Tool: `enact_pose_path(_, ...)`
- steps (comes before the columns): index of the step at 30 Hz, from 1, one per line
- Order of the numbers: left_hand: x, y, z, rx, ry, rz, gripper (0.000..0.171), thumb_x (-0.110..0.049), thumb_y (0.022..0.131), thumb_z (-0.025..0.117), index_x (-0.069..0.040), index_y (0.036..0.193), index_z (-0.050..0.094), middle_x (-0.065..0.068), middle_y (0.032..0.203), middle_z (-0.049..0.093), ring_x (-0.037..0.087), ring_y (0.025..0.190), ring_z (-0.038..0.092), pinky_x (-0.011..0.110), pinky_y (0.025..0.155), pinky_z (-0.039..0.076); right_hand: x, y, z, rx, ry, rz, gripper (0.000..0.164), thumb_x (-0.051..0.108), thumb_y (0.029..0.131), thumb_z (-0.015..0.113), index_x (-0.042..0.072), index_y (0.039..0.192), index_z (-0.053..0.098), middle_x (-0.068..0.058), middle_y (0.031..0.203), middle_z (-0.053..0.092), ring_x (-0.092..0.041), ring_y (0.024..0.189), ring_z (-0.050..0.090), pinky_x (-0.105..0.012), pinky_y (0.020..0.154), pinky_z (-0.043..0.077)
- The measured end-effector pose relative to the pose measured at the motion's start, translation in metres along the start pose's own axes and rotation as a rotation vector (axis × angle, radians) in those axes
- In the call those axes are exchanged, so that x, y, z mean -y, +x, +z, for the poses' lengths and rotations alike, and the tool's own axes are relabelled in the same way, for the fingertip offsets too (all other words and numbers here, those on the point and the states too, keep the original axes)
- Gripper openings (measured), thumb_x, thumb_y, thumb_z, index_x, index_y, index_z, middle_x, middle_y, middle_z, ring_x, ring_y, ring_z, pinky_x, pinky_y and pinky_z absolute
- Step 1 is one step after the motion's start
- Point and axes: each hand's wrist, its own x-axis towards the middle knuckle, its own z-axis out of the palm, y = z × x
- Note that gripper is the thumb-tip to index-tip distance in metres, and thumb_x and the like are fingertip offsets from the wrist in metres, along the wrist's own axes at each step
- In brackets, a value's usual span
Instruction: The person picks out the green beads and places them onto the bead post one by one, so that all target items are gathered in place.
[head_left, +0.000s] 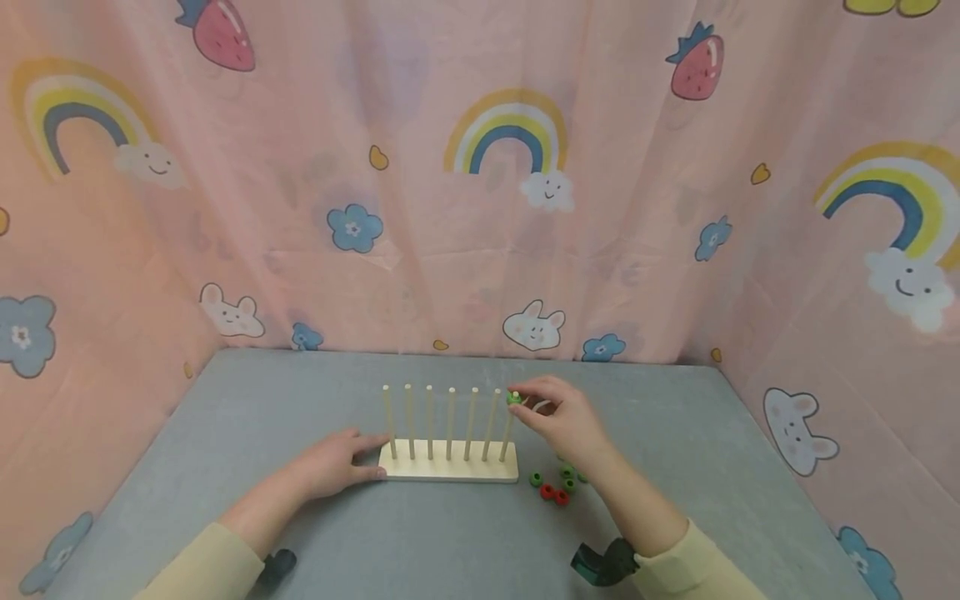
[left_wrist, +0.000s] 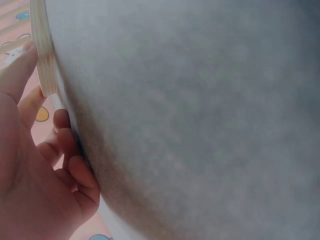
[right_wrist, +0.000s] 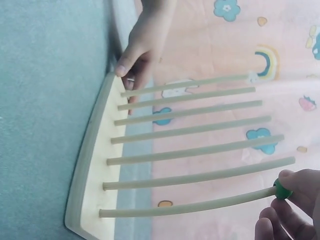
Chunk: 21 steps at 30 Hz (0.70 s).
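A pale wooden peg rack [head_left: 450, 472] stands on the grey table, with a row of several upright thin pegs. My left hand [head_left: 333, 464] holds the rack's left end between thumb and index finger; its other fingers curl beside the base [left_wrist: 46, 65]. At the top of the rightmost peg, my right hand [head_left: 564, 421] pinches a green bead [head_left: 513, 398] between thumb and fingertips. The right wrist view has that bead [right_wrist: 282, 189] around the peg's tip. The other pegs [right_wrist: 200, 150] carry no beads.
Loose green beads [head_left: 567, 472] and red beads [head_left: 554, 494] lie on the table right of the rack, partly under my right forearm. Dark wrist straps [head_left: 604, 562] show by the sleeves. A pink patterned curtain [head_left: 420, 275] hangs around the table's back and sides.
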Motion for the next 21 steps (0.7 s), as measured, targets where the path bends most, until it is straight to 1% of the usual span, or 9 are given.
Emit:
enact_pose_path(5, 0.001, 0.002, 0.002, 0.005, -0.003, -0.007, 0.065, -0.054, 0.084, 0.073, -0.025, 0.141, 0.059, 0.001, 0.104, 0.056, 0.018, 0.089, 0.053, 0.05, 0.085, 0.046, -0.007, -0.002, 0.008, -0.001, -0.023, 0.018, 0.02, 0.015, 0.088, 0.077, 0.014, 0.108, 0.076, 0.004, 0.1, 0.066, -0.014, 0.091, 0.06, -0.03, 0.077, 0.052)
enact_pose_path(11, 0.003, 0.003, 0.004, 0.007, -0.004, -0.014, 0.064, -0.053, 0.084, 0.073, -0.026, 0.14, 0.059, 0.0, 0.102, 0.056, 0.017, 0.088, 0.053, 0.048, 0.084, 0.046, -0.019, -0.005, 0.019, 0.031, -0.046, 0.04, 0.017, 0.013, 0.089, 0.076, 0.013, 0.106, 0.076, 0.005, 0.096, 0.065, -0.013, 0.088, 0.059, -0.033, 0.079, 0.051)
enact_pose_path(16, 0.004, 0.002, 0.005, 0.004, -0.002, -0.009, 0.063, -0.053, 0.085, 0.072, -0.027, 0.141, 0.058, 0.002, 0.106, 0.057, 0.019, 0.092, 0.055, 0.05, 0.087, 0.046, -0.033, -0.008, 0.03, 0.063, -0.088, 0.079, 0.013, 0.015, 0.088, 0.076, 0.016, 0.102, 0.076, 0.007, 0.092, 0.062, -0.012, 0.086, 0.058, -0.035, 0.079, 0.05)
enact_pose_path(19, 0.005, 0.003, 0.006, -0.001, -0.001, -0.007, 0.063, -0.053, 0.085, 0.072, -0.027, 0.141, 0.058, 0.002, 0.109, 0.057, 0.019, 0.094, 0.056, 0.051, 0.088, 0.046, -0.04, -0.008, 0.035, 0.083, -0.093, 0.114, 0.012, 0.016, 0.088, 0.077, 0.018, 0.099, 0.075, 0.006, 0.094, 0.062, -0.012, 0.086, 0.058, -0.033, 0.075, 0.05)
enact_pose_path(21, 0.005, 0.003, 0.006, -0.003, -0.001, -0.006, 0.064, -0.054, 0.085, 0.072, -0.027, 0.141, 0.058, 0.002, 0.11, 0.057, 0.019, 0.095, 0.056, 0.051, 0.088, 0.046, -0.044, -0.008, 0.038, 0.096, -0.095, 0.116, 0.012, 0.016, 0.087, 0.077, 0.018, 0.099, 0.075, 0.005, 0.095, 0.063, -0.014, 0.086, 0.058, -0.033, 0.071, 0.051)
